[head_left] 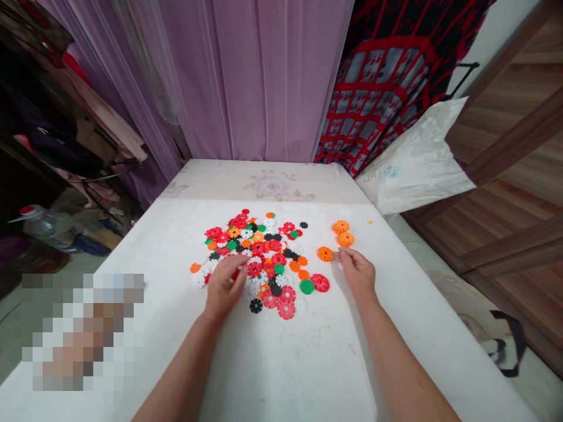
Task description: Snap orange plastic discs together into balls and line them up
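Observation:
My left hand (225,286) reaches over the left front part of a loose pile of flower-shaped plastic discs, thumb and forefinger apart. Red shows between these fingers; whether it is gripped or simply lies beneath, I cannot tell. To the right of the pile, my right hand (359,273) has its thumb and forefinger pinched together. Anything in that pinch is too small to make out. Just left of its fingertips lies an orange disc (325,254), and two more orange discs, one nearer (346,239) and one farther (341,227), sit behind them. A green disc (307,286) and a red disc (321,283) lie at the pile's right front.
A white cloth covers the table (290,375), with a flowered strip at its far end. Behind hangs a purple curtain (264,82). A white plastic bag (409,161) hangs at the right edge. A clear bottle (41,225) stands beyond the left side. A blurred patch hides the left front.

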A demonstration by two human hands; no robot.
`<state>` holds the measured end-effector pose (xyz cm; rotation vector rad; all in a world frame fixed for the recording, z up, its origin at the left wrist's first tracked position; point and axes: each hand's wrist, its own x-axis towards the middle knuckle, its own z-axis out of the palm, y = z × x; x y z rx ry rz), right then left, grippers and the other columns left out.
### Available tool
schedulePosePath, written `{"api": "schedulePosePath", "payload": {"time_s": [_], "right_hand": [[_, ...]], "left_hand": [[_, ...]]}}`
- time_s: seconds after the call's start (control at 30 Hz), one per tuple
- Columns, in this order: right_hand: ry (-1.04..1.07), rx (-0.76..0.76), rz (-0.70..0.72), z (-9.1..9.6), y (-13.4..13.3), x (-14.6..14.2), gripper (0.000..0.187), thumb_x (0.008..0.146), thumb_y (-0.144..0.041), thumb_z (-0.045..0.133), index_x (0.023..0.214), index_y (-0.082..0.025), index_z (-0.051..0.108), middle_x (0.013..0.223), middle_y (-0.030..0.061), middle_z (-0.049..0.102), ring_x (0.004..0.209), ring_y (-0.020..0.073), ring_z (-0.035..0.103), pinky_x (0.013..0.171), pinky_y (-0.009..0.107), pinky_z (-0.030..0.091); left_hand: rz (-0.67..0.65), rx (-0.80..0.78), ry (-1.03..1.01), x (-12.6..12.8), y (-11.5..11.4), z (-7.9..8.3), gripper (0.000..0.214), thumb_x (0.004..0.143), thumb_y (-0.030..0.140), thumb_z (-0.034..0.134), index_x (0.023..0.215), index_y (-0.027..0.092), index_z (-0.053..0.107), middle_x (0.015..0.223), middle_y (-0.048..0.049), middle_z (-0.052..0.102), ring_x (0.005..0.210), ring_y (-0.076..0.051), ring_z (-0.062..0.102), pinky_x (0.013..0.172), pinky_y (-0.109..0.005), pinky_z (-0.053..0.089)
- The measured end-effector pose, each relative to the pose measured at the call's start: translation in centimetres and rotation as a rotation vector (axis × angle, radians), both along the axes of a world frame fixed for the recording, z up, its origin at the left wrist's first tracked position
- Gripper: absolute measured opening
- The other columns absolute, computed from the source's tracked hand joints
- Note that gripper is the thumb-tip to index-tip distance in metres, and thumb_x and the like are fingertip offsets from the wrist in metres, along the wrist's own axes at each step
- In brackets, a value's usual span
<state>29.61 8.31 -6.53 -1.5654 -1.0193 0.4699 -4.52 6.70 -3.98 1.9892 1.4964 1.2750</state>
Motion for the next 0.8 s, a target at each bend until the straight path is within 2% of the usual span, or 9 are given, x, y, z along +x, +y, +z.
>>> {"api": "schedulePosePath", "payload": {"time_s": [0.1,0.2,0.27,0.43,0.57,0.63,0.73,0.8], "right_hand": [[0.004,-0.009,-0.004,0.1,-0.1,-0.1,0.044,0.074,-0.056,0.063,0.089,-0.016,0.074,0.084,0.0096,0.077,0.083,0.0255,0.071,0.089,0.043,0.053],[-0.008,-0.014,0.001,0.3,-0.2,-0.3,0.043,0.074,-0.055,0.062,0.089,-0.016,0.074,0.083,0.0095,0.077,0.082,0.0251,0.071,0.088,0.042,0.053],[-0.02,-0.01,0.0,0.3,-0.2,-0.3,0.042,0.075,-0.054,0.061,0.088,-0.016,0.074,0.083,0.0094,0.077,0.082,0.0246,0.071,0.086,0.041,0.054],[-0.074,0.001,-0.011,0.3,-0.3,-0.2,0.04,0.077,-0.05,0.059,0.09,-0.016,0.074,0.083,0.0092,0.077,0.081,0.0238,0.071,0.085,0.039,0.054],[-0.268,0.084,-0.067,0.7,-0.9,-1.2,0.035,0.083,-0.045,0.055,0.091,-0.017,0.074,0.087,0.0093,0.077,0.079,0.0223,0.07,0.079,0.036,0.056],[-0.436,0.177,-0.006,1.2,-1.5,-2.8,0.03,0.086,-0.039,0.053,0.092,-0.019,0.074,0.092,0.0093,0.076,0.082,0.0222,0.07,0.078,0.037,0.056],[-0.688,0.333,0.266,2.3,-2.7,-6.1,0.024,0.088,-0.03,0.055,0.101,-0.023,0.074,0.104,0.0077,0.074,0.101,0.0239,0.066,0.094,0.044,0.051],[-0.822,0.333,0.435,2.9,-3.6,-8.4,0.025,0.088,-0.029,0.058,0.109,-0.026,0.072,0.122,0.0076,0.068,0.122,0.0271,0.055,0.103,0.048,0.043]], "left_hand": [[-0.235,0.042,0.331,0.6,-0.5,0.1,0.03,0.09,0.034,0.053,0.114,0.03,0.07,0.125,-0.0048,0.068,0.127,-0.027,0.054,0.111,-0.053,0.036],[-0.283,-0.015,0.559,0.9,-0.7,-0.1,0.035,0.093,0.035,0.049,0.125,0.035,0.064,0.14,-0.0016,0.058,0.14,-0.03,0.039,0.115,-0.062,0.022],[-0.233,-0.042,0.616,1.0,-0.5,-0.3,0.038,0.095,0.032,0.044,0.13,0.034,0.061,0.142,-0.0021,0.056,0.141,-0.03,0.038,0.116,-0.061,0.021],[0.009,-0.064,0.608,0.8,0.4,-0.6,0.039,0.095,0.028,0.042,0.127,0.028,0.064,0.139,-0.0059,0.059,0.136,-0.033,0.045,0.114,-0.063,0.024],[0.049,-0.026,0.542,0.5,0.6,-0.8,0.035,0.093,0.028,0.046,0.122,0.031,0.067,0.137,-0.006,0.06,0.136,-0.031,0.045,0.114,-0.06,0.025],[-0.002,-0.009,0.533,0.4,0.4,-0.8,0.034,0.091,0.034,0.053,0.122,0.034,0.066,0.14,-0.0055,0.057,0.139,-0.031,0.041,0.115,-0.059,0.023],[-0.058,-0.018,0.563,0.3,0.1,-0.8,0.046,0.083,0.045,0.063,0.128,0.034,0.062,0.149,-0.0077,0.048,0.144,-0.035,0.032,0.115,-0.062,0.019],[-0.051,-0.025,0.589,0.4,-0.1,-0.8,0.053,0.08,0.047,0.067,0.131,0.033,0.06,0.152,-0.0093,0.044,0.145,-0.037,0.028,0.116,-0.063,0.016]]}}
